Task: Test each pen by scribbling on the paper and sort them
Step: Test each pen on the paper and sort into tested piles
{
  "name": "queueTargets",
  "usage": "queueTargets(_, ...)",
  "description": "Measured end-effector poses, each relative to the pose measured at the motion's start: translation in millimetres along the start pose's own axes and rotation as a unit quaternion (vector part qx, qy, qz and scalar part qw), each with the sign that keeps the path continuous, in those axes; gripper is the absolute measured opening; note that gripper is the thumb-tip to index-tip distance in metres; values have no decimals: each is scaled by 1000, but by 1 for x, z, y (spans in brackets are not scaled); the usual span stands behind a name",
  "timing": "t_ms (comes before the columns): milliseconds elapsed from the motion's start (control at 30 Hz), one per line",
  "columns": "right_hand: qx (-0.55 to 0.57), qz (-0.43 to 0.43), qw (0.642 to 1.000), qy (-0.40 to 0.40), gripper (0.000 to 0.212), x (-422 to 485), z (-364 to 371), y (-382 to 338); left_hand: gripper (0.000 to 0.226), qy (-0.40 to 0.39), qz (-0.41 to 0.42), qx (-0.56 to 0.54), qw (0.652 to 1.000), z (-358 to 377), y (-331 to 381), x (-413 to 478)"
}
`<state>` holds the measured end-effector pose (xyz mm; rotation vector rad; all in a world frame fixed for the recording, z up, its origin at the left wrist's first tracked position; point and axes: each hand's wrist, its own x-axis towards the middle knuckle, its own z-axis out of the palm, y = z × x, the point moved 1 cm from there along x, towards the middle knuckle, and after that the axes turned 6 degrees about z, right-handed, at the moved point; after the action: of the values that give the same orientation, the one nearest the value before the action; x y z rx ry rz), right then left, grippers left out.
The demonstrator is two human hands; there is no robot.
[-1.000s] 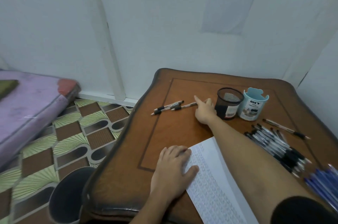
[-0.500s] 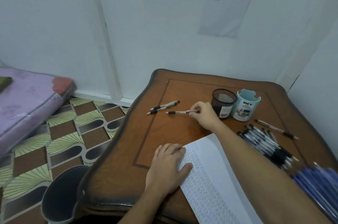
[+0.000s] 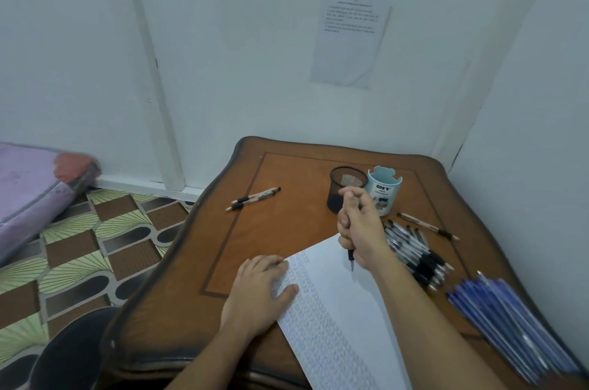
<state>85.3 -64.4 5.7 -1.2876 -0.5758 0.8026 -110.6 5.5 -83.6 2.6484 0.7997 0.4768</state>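
One pen (image 3: 351, 257) points down from right hand (image 3: 361, 227) above paper (image 3: 334, 310).

Walls (image 3: 255, 55): plain white, corner at 2 o'clock. Printed sheet (image 3: 350, 42): on the wall, 1 o'clock, lower corner curling. White upright strip (image 3: 159, 103): 11 o'clock. Floor (image 3: 95, 246): patterned brown, green and black, 8 o'clock. Purple mattress (image 3: 28, 192): on the floor, 9 o'clock. Wooden table (image 3: 287, 230): brown, wavy-edged, 5 o'clock. Dark bin (image 3: 70, 351): 7 o'clock, beside the table.
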Motion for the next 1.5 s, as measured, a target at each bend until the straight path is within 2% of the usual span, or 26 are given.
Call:
queueTargets(67,7,-15,1000,5,29,-4,-5,0,76,3,1,0,1000,1,-1,1)
queueTargets(167,16,-28,999,15,17,-5,-11,2,76,11,2,-7,1000,1,-1,0)
queueTargets(300,66,45,997,13,64,-6,-17,13,78,17,2,-13,1000,-2,2,0)
queueTargets(367,35,79,996,27,73,-7,-21,21,79,8,1,-5,1000,-2,2,-1)
queueTargets(433,-3,82,996,19,61,-8,-22,30,78,11,-1,-4,1000,-2,1,-1)
queueTargets(567,-51,51,997,-13,22,-8,-21,46,75,9,-1,-3,1000,-2,3,-1)
queueTargets(700,-95,34,995,-14,29,-3,-12,56,78,13,2,1,1000,-1,2,0)
queueTargets(833,-96,48,992,-71,28,3,-4,63,80,19,1,0,1000,-1,2,0)
queueTargets(1033,-165,12,986,9,47,4,-1,77,79,23,3,-4,1000,-1,2,0)
queueTargets(1133,-202,5,979,11,45,2,2,77,78,24,3,-7,1000,0,1,-1)
queueTargets(1500,-215,-2,977,-3,45,-2,5,74,74,32,10,-9,999,4,-2,0)
